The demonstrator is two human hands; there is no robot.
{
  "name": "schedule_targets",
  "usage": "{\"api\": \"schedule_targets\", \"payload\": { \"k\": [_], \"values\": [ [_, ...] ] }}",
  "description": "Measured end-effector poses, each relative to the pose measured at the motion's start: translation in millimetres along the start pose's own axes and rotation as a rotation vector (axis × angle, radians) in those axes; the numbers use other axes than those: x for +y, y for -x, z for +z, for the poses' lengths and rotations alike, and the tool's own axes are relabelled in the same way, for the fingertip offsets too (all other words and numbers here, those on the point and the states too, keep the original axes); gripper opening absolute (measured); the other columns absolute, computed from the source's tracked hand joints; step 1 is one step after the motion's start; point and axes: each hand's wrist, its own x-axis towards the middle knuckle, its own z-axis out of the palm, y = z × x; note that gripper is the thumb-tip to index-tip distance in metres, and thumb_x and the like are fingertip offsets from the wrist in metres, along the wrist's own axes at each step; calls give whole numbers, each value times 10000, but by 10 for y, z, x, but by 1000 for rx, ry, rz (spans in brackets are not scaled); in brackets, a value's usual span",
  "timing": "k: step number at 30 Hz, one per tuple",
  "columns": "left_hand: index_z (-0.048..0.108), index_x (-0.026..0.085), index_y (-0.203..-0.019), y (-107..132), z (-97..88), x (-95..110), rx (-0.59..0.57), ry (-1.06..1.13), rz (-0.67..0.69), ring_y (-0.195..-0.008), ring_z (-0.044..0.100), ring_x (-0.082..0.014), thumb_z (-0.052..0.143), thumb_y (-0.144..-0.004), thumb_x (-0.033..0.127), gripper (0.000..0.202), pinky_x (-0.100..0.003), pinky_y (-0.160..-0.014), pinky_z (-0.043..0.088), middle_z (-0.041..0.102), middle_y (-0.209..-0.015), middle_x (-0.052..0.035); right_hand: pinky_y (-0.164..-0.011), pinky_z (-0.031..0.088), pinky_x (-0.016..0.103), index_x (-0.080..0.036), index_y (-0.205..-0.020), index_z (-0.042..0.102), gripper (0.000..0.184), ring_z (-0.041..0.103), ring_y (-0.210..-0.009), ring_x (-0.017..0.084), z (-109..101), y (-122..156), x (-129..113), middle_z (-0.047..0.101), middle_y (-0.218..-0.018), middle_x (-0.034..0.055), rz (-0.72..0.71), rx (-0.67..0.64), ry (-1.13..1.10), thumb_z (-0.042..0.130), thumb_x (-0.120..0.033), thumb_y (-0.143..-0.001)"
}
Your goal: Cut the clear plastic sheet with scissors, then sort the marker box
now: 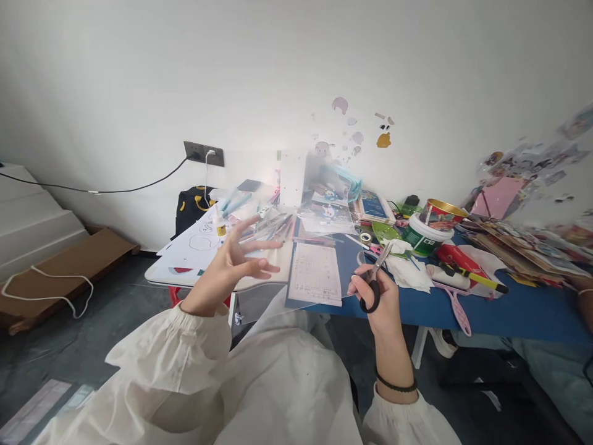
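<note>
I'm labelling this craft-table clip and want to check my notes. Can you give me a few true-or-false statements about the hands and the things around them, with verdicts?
1. The right hand holds black-handled scissors. True.
2. The left hand grips a pen. False: it is open with fingers spread and holds no pen.
3. A cable is plugged into the wall socket. True.
4. The green tub stands on the floor. False: it stands on the blue table.
</note>
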Motion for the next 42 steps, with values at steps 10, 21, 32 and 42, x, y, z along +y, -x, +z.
{"api": "schedule_targets", "payload": {
  "k": [10, 21, 32, 42],
  "values": [
    [231, 237, -1410, 185, 295, -22, 174, -16, 129, -642, 713, -195, 618, -817, 417, 731, -298, -580, 598, 706, -991, -101, -520, 477, 303, -214, -791, 624, 145, 590, -525, 161, -64, 33, -14, 600, -567, -12, -59, 22, 107, 705, -317, -727],
    [208, 266, -1410, 197, 294, -81, 263, 19, 212, -572, 702, -179, 618, -827, 363, 719, -280, -519, 584, 715, -937, -68, -419, 339, 233, -189, -831, 626, 249, 512, -457, 126, -81, 97, 2, 537, -503, -23, 95, 94, -15, 707, -399, -726],
    [107, 272, -1424, 83, 253, -149, 366, 10, 267, -558, 679, -100, 550, -872, 368, 714, -186, -518, 557, 726, -968, 32, -492, 373, 238, -177, -848, 658, 245, 453, -495, 93, 48, 485, 95, 462, -580, -41, 388, -491, 147, 701, -390, -734],
    [249, 281, -1394, 122, 298, -99, 414, 50, 319, -535, 686, -140, 603, -856, 267, 644, -221, -471, 578, 724, -933, -43, -519, 381, 244, -160, -853, 633, 319, 438, -514, 92, 237, 411, -63, 426, -595, -43, 384, -585, 108, 708, -440, -718]
  ]
}}
